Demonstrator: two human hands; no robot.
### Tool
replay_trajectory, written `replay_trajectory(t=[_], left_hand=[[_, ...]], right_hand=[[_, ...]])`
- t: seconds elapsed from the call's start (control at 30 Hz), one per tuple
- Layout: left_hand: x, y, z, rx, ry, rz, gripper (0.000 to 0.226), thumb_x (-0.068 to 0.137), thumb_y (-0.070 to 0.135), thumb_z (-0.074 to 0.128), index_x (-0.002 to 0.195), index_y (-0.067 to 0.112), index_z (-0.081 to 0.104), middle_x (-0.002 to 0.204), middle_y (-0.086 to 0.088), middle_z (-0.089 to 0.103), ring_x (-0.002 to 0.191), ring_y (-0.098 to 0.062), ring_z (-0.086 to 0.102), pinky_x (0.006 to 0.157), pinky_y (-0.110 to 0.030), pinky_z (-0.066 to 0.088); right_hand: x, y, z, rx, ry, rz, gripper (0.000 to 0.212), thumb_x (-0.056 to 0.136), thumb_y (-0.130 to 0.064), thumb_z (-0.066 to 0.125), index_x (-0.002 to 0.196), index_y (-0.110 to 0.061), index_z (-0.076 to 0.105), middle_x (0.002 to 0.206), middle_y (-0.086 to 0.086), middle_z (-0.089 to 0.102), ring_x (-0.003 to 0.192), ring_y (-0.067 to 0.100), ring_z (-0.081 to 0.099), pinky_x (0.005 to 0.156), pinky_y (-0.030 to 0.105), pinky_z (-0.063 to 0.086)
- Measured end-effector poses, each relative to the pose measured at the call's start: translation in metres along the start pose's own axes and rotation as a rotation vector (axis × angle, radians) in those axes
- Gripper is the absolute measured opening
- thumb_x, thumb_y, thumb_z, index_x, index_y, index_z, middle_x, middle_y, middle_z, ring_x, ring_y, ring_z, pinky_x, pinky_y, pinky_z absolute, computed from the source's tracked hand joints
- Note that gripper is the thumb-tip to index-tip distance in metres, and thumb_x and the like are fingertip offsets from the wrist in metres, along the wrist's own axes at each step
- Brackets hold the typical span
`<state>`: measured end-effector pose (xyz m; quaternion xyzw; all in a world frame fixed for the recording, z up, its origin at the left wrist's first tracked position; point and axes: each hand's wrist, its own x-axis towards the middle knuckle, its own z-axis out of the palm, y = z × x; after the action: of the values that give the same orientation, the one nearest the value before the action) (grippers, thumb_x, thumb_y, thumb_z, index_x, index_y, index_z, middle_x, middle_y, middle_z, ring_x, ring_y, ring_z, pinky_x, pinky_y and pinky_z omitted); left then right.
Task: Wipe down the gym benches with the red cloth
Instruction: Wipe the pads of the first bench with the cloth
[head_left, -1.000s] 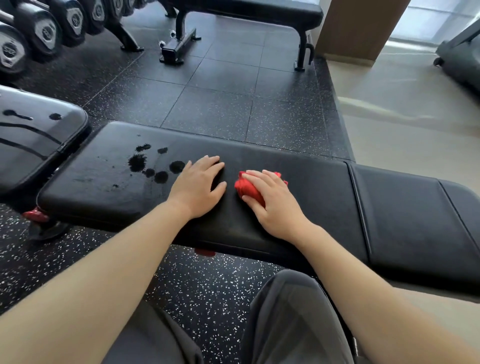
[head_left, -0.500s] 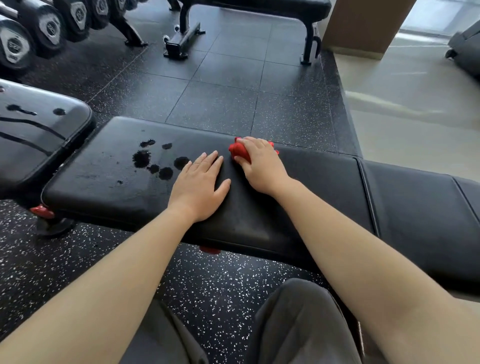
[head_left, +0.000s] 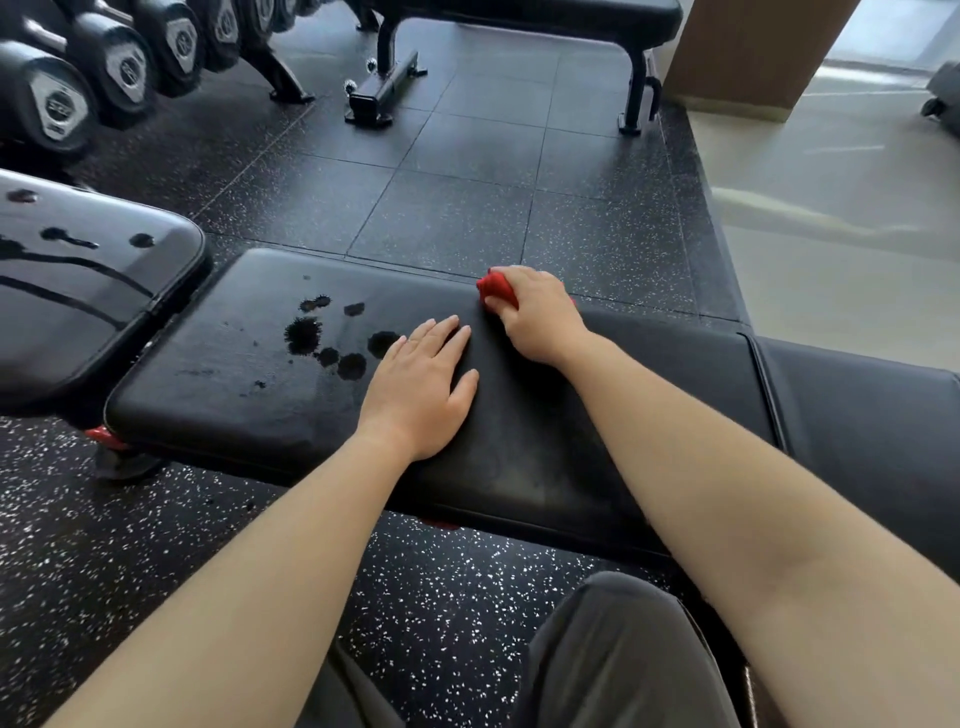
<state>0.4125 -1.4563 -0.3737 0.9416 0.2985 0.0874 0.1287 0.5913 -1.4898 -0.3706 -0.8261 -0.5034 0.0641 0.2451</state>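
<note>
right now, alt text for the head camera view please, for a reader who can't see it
The right hand grips a bunched red cloth at the far edge of a black gym bench, while the left hand rests flat on it beside dark wet spots. Dumbbells and another bench stand behind.

Left hand (head_left: 421, 387) flat, right hand (head_left: 537, 314) clenched.

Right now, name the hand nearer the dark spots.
Left. The left hand lies flat just beside the spots; the right hand, gripping the cloth, sits farther right.
</note>
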Motion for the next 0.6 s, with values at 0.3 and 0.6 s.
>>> replay_trajectory(t=[0.3,0.6], left_hand=[[0.001,-0.003,0.000,-0.037,0.008,0.013,0.056,0.096,0.038,0.040,0.147,0.019,0.028,0.156,0.003,0.021,0.145,-0.015,0.014,0.118,-0.032,0.008],[-0.038,-0.001,-0.006,0.026,-0.051,0.084,0.059,0.097,0.044,0.035,0.149,0.021,0.021,0.158,0.006,0.013,0.146,-0.013,0.006,0.118,-0.031,0.005]], right_hand=[[-0.086,-0.005,-0.016,0.028,-0.063,-0.165,0.047,0.092,-0.028,0.055,0.137,-0.016,0.045,0.144,0.004,0.044,0.135,0.024,0.033,0.113,0.021,0.009],[-0.208,-0.001,-0.040,0.046,-0.125,-0.148,0.050,0.091,-0.046,0.043,0.138,-0.029,0.042,0.144,-0.013,0.040,0.138,0.016,0.028,0.115,0.024,0.013]])
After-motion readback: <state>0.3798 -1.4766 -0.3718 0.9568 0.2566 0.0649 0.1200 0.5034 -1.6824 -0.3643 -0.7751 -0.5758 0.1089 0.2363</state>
